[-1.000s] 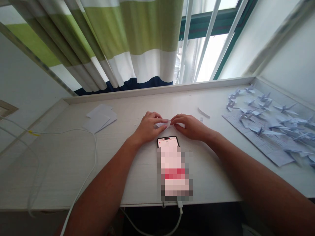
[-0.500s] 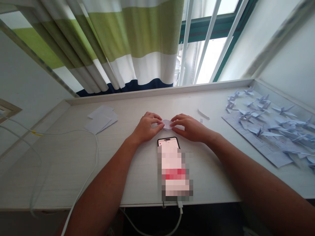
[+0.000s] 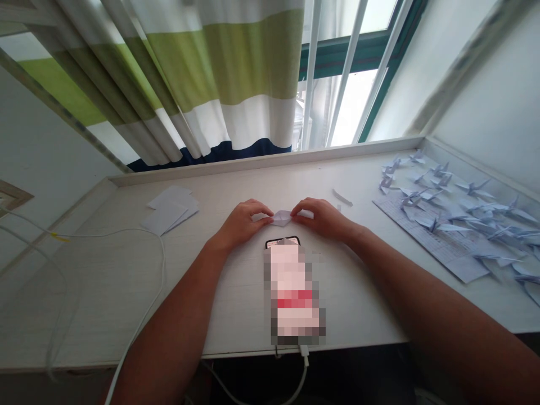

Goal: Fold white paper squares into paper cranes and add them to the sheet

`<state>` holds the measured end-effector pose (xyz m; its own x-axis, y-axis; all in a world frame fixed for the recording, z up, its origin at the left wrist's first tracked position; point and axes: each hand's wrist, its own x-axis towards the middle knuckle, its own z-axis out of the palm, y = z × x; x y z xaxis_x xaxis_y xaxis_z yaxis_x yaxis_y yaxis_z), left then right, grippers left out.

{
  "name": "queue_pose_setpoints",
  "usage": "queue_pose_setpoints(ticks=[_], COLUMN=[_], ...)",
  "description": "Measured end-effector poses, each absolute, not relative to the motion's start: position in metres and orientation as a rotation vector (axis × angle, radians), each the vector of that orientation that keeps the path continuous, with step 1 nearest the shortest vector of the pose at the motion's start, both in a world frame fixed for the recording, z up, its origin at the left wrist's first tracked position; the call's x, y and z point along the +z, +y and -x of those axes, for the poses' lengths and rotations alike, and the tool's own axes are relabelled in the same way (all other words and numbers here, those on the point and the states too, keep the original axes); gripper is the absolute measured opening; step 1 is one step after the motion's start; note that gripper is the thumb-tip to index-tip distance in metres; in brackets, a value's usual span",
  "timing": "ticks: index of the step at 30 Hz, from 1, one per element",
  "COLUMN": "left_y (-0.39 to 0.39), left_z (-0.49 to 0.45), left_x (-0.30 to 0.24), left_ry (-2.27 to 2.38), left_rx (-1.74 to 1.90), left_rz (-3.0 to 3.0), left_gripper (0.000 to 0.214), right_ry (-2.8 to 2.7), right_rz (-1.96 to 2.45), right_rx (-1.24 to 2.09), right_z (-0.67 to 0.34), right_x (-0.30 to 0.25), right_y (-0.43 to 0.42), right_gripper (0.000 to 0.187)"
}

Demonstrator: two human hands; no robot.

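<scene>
A small folded piece of white paper (image 3: 282, 217) is stretched between my two hands, just beyond the top of a phone. My left hand (image 3: 247, 220) pinches its left end between thumb and fingers. At the opposite end, my right hand (image 3: 319, 218) pinches the right tip. Fold lines show across the middle of the paper, and its ends are partly hidden by my fingertips. The phone (image 3: 291, 281) lies face up on the white desk (image 3: 236, 304), its screen mostly pixelated.
Several white folded paper cranes (image 3: 472, 216) cover the right side, some on a written sheet (image 3: 455, 259). Loose paper squares (image 3: 171, 211) lie at left. A curled paper strip (image 3: 342, 197) is beyond my right hand. White cables (image 3: 162, 270) cross the left; a charging cable (image 3: 304, 354) joins the phone.
The paper has gone from a rounded shape to a wider, pointed one with creases showing. My hands are slightly farther apart at its ends. The whole view has shifted a little.
</scene>
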<state>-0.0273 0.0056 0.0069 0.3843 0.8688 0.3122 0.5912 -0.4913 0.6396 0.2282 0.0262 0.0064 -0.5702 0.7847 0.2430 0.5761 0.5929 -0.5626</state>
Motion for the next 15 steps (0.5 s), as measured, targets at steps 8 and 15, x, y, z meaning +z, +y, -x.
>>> queue_pose_setpoints(ticks=[8,15], left_y=[0.008,0.010], left_z=[0.028,0.030], left_x=[0.003,-0.001], left_ry=[1.207,1.201], left_rx=[0.835,0.822], left_rz=[-2.293,-2.319], left_gripper=[0.013,0.014], right_ry=[-2.409,-2.415], right_rz=[0.966,0.993], right_rx=[0.533,0.550], right_z=[-0.230,-0.236], right_x=[0.006,0.001], right_y=[0.030,0.036], right_gripper=[0.016,0.016])
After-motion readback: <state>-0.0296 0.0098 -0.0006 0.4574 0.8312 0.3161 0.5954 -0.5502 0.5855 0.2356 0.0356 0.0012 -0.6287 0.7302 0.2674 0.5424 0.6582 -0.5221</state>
